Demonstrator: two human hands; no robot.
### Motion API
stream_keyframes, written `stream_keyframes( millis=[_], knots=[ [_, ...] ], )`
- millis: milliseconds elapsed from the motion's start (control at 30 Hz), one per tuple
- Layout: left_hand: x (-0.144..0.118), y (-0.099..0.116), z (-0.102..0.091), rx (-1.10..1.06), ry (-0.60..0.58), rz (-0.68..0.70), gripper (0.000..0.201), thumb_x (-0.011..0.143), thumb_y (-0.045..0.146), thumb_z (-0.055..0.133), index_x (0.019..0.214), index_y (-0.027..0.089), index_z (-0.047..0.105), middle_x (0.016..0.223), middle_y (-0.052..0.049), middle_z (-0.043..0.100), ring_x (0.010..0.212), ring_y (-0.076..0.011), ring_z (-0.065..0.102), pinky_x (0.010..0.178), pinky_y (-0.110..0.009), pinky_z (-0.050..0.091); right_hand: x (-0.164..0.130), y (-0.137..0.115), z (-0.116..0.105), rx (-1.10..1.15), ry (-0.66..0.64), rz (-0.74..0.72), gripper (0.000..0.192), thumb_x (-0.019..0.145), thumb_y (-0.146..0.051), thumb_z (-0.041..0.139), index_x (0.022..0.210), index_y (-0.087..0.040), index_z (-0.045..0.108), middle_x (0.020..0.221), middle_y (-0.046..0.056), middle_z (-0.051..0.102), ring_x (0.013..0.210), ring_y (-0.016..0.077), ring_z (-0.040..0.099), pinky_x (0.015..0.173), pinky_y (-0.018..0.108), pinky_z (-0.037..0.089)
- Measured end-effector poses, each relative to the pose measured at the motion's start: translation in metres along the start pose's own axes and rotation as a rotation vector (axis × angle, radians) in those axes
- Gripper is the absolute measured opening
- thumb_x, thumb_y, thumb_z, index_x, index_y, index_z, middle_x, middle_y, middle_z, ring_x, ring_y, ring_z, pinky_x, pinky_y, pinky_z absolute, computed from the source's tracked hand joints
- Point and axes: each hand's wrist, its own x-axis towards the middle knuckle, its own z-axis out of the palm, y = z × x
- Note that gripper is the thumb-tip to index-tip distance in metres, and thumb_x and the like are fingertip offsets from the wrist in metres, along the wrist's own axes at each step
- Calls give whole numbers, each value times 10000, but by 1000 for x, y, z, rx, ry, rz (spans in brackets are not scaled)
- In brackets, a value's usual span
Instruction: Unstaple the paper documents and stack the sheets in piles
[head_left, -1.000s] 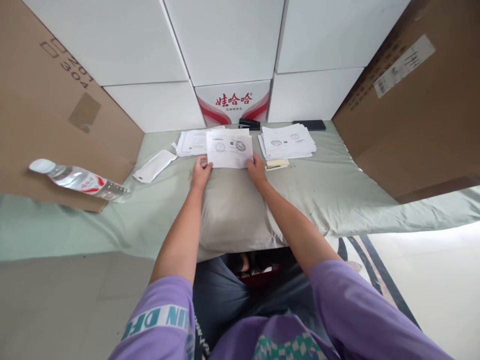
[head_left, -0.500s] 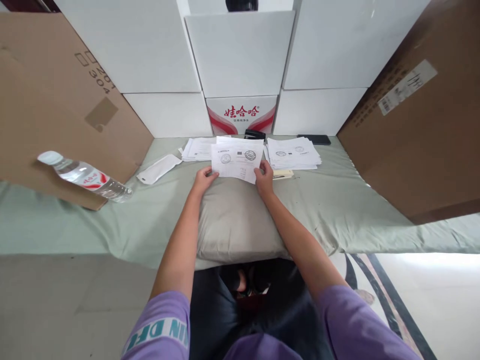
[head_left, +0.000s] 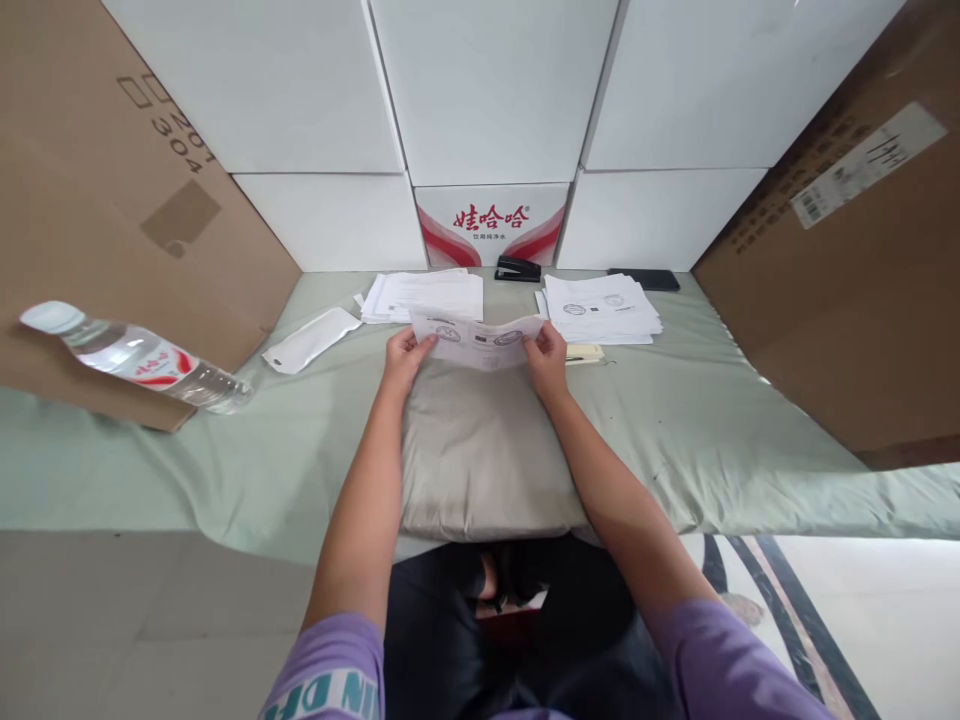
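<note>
A pale green sheet (head_left: 712, 420) covers the bed, with a grey pillow (head_left: 480, 450) at its near edge; white boxes (head_left: 487, 90) are stacked along the back, one printed red carton (head_left: 491, 225) among them, and brown cardboard boxes (head_left: 112, 200) close both sides; a water bottle (head_left: 127, 355) lies at the left, a white pouch (head_left: 311, 338) beside it. Two paper stacks (head_left: 600, 308) sit at the back with a black stapler (head_left: 517, 268) between them and a dark phone (head_left: 649, 280) to the right; the print on the papers is too small to read. The left hand (head_left: 403, 358) and right hand (head_left: 547, 360) each pinch an end of a printed sheet (head_left: 478, 343) above the pillow's far edge. Half a second ago the sheet faced up almost flat; now it is tipped away, showing only a narrow strip.
</note>
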Motion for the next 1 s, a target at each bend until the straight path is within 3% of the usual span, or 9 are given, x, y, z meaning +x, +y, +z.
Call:
stream_keyframes(
  millis=[200,367,467,600,733,800,900,1000],
  knots=[
    [-6,5,6,-21,-47,-25,474,646,465,868,977,143,757,1047,-130,785,990,-271,739,938,-393,576,3,-15,-3,66,25,-27,101,819,-316,639,824,-219,613,755,-7,577,751,172,556,723,304,466],
    [-9,-1,12,90,-172,-90,588,619,516,872,1054,142,744,1138,-147,761,1097,-308,706,1019,-451,536,4,-14,-2,7,6,50,218,825,-418,634,882,-210,666,838,29,676,835,213,630,795,352,508],
    [-9,-6,15,152,-178,-89,642,668,588,815,1113,133,730,1197,-156,740,1164,-320,674,1050,-455,516,2,-15,-1,-97,54,55,253,853,-438,581,910,-212,678,871,42,690,876,229,644,822,368,518],
    [-7,-11,14,212,-150,-145,655,695,625,772,1103,114,735,1182,-161,746,1147,-333,680,1036,-455,524,0,-16,-4,-174,-42,37,263,858,-421,565,924,-206,701,852,42,701,879,248,657,815,380,524],
    [-2,-10,6,236,-56,-223,646,696,612,771,1100,109,733,1143,-160,760,1104,-338,698,977,-455,553,10,-21,-24,-318,53,27,329,909,-364,429,1042,-201,682,920,55,723,920,230,670,858,370,507],
    [-1,-7,1,265,-93,-277,620,687,578,791,1080,101,739,1113,-164,767,1066,-346,711,950,-458,563,19,-21,-40,-438,86,62,314,901,-310,397,978,-197,679,903,64,725,914,221,668,855,361,493],
    [-2,-1,-1,329,-194,-275,587,673,512,824,1102,119,744,1119,-150,769,1053,-340,716,936,-436,565,28,-16,-59,-641,28,146,253,864,-279,437,827,-197,673,832,61,720,846,224,644,835,369,453],
    [-4,2,0,363,-236,-248,579,714,531,791,1134,136,740,1125,-137,768,1020,-324,722,898,-413,568,30,-8,-65,-868,24,215,219,865,-269,477,791,-192,668,782,48,704,798,218,606,894,400,371]
  ],
)
